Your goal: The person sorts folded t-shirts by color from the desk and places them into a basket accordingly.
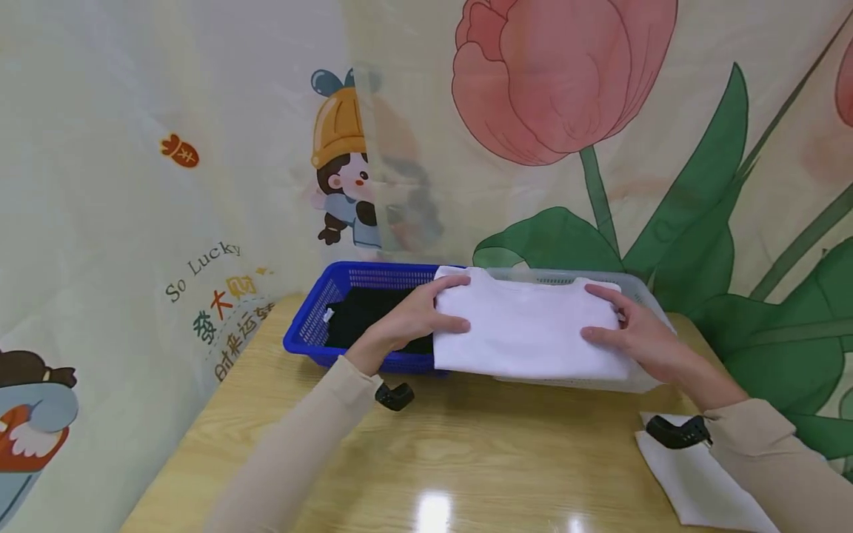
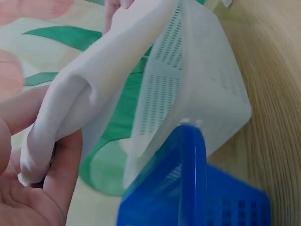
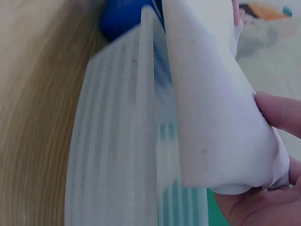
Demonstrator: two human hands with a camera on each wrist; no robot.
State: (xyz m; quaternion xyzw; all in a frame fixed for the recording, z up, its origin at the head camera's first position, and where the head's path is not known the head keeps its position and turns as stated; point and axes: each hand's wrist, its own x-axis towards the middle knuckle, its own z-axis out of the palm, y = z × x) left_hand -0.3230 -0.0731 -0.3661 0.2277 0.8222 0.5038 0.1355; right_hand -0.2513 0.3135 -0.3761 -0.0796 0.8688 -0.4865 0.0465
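A folded white garment (image 1: 526,326) is held by both hands above the white basket (image 1: 640,381). My left hand (image 1: 418,314) grips its left end, thumb on the near face and fingers reaching behind. At the right end my right hand (image 1: 636,329) pinches it the same way. In the left wrist view the cloth (image 2: 108,56) shows rolled layers at the fold, between thumb and fingers. The right wrist view has the garment (image 3: 211,103) just over the basket's rim (image 3: 148,117). Most of the basket's inside is hidden behind the cloth.
A blue basket (image 1: 309,322) with black cloth (image 1: 363,314) in it stands left of the white one. Another white cloth (image 1: 700,481) lies on the wooden table (image 1: 506,451) by the right forearm. A printed curtain (image 1: 413,111) hangs behind.
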